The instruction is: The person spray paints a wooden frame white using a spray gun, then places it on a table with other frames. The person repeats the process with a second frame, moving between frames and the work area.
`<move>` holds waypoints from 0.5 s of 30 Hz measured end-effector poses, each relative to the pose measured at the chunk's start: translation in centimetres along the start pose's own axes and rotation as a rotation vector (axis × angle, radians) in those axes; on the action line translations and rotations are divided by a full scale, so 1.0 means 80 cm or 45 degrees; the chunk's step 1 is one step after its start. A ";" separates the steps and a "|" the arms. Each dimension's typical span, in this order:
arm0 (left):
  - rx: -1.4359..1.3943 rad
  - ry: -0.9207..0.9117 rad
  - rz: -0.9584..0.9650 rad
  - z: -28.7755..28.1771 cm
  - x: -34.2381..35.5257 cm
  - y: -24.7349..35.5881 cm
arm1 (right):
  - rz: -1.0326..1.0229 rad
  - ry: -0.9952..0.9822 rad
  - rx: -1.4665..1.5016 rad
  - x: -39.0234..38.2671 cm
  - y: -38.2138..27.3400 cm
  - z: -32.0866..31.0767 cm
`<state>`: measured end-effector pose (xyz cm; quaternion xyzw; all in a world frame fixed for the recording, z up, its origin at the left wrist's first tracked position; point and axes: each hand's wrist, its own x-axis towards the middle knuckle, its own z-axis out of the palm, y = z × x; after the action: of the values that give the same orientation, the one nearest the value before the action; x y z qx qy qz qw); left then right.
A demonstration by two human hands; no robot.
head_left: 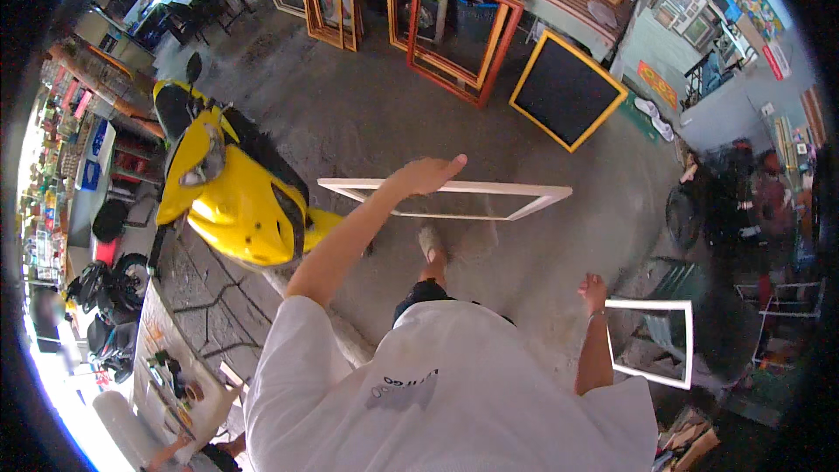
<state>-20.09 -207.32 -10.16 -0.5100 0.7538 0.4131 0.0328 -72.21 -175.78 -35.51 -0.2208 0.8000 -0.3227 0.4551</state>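
Observation:
A white picture frame (516, 190) is in front of me, its long upper rail crossing left to right above the concrete floor. My left hand (426, 177) is closed over the middle of that rail; the fingers are partly hidden. My right hand (592, 291) is off to the right, with curled fingers and nothing visible in them. A second white frame (688, 345) stands beside my right forearm, seemingly apart from the hand. One shoe (431, 245) of mine shows below the first frame.
A yellow scooter (240, 210) is parked close on my left. Ahead, a black panel in a yellow frame (568, 92) and wooden frames (516, 31) lean by a bench. A worktable with tools (157, 323) stands lower left, with a person's arm (170, 453) beside it.

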 end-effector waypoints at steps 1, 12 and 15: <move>0.018 -0.006 0.037 -0.028 0.030 -0.013 | 0.039 -0.016 0.008 0.004 -0.019 0.027; 0.104 -0.051 0.126 -0.246 0.302 -0.115 | 0.562 -0.454 -0.149 0.011 -0.109 0.292; 0.118 -0.049 0.084 -0.304 0.371 -0.152 | 0.635 -0.493 -0.224 0.048 -0.123 0.351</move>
<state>-15.60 -246.98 -15.35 -0.4747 0.7878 0.3883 0.0576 -49.10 -193.95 -41.31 -0.1140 0.7528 -0.0828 0.6430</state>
